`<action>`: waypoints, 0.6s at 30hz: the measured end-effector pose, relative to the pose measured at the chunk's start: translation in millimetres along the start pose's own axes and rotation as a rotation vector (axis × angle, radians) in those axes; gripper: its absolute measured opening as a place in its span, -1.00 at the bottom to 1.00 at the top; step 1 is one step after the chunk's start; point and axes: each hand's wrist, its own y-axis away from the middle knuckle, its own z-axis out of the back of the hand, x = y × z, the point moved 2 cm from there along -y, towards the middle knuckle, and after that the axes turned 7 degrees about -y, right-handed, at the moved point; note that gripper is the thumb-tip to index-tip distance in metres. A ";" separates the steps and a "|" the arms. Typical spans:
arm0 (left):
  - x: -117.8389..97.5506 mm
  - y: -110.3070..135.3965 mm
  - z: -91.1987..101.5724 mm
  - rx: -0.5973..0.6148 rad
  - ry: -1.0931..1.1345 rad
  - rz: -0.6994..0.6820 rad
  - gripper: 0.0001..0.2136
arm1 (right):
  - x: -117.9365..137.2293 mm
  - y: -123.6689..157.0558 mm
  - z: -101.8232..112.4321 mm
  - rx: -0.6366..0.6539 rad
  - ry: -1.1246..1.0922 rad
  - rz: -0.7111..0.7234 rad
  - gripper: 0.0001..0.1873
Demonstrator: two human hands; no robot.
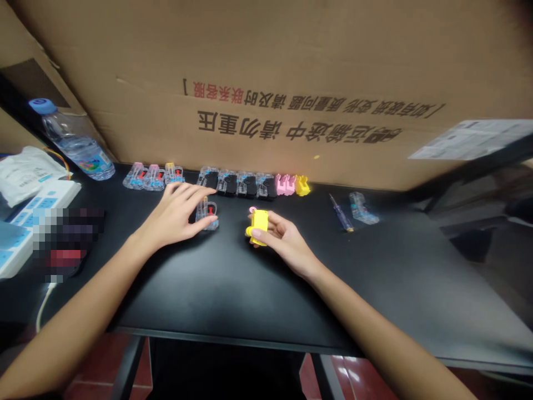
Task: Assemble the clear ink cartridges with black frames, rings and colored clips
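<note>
My left hand (177, 214) rests on the black table (233, 283), fingers curled around a clear plastic part with a red insert (207, 213). My right hand (283, 239) grips a yellow block-shaped part (259, 224) just above the table, with a small pink piece at its top. Behind both hands runs a row of small parts along the cardboard wall: clear ones with pink and red insides (153, 176), clear ones with black insides (237, 183), two pink pieces (285, 184) and a yellow piece (302, 185).
A blue-handled screwdriver (341, 213) and a clear part (361, 209) lie to the right. A water bottle (73, 140), a white power strip (29, 222) and a plastic packet (25, 172) sit at the left. A big cardboard sheet (291, 83) backs the table.
</note>
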 end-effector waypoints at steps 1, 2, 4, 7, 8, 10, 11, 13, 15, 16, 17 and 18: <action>2.4 0.8 -2.2 0.030 -0.012 0.005 -0.48 | 0.3 -0.1 -0.2 0.006 0.007 -0.001 -0.37; 4.1 1.8 -4.8 0.062 -0.019 0.008 -0.42 | 0.4 0.0 -0.5 0.015 0.016 0.000 -0.36; 5.9 4.0 -9.7 0.120 -0.017 0.024 -0.34 | 0.4 0.4 -1.4 0.036 0.039 0.006 -0.35; 6.0 6.1 -13.5 0.184 0.034 0.082 -0.29 | 0.1 1.1 -2.0 0.056 0.077 0.021 -0.38; 5.5 6.4 -13.7 0.198 0.064 0.100 -0.27 | 0.1 1.4 -2.1 0.061 0.085 0.025 -0.39; 3.4 6.0 -12.9 0.203 0.137 0.104 -0.25 | 0.6 2.0 -2.3 0.070 0.094 0.031 -0.42; 1.8 5.4 -12.3 0.190 0.178 0.086 -0.25 | 1.0 2.3 -2.4 0.075 0.101 0.034 -0.44; -2.5 4.1 -11.5 0.132 0.266 0.025 -0.30 | 1.6 2.6 -2.4 0.085 0.125 0.038 -0.48; -7.2 3.1 -12.1 0.044 0.342 -0.026 -0.40 | 1.5 2.4 -1.8 0.089 0.151 0.045 -0.50; -9.5 2.9 -13.2 0.009 0.373 -0.044 -0.45 | 1.2 1.9 -1.2 0.085 0.156 0.054 -0.50; -11.9 2.8 -14.8 -0.012 0.395 -0.055 -0.50 | 0.5 1.3 -0.5 0.077 0.154 0.065 -0.51; -14.1 3.0 -16.7 -0.014 0.410 -0.061 -0.52 | -0.3 0.5 0.2 0.067 0.143 0.076 -0.51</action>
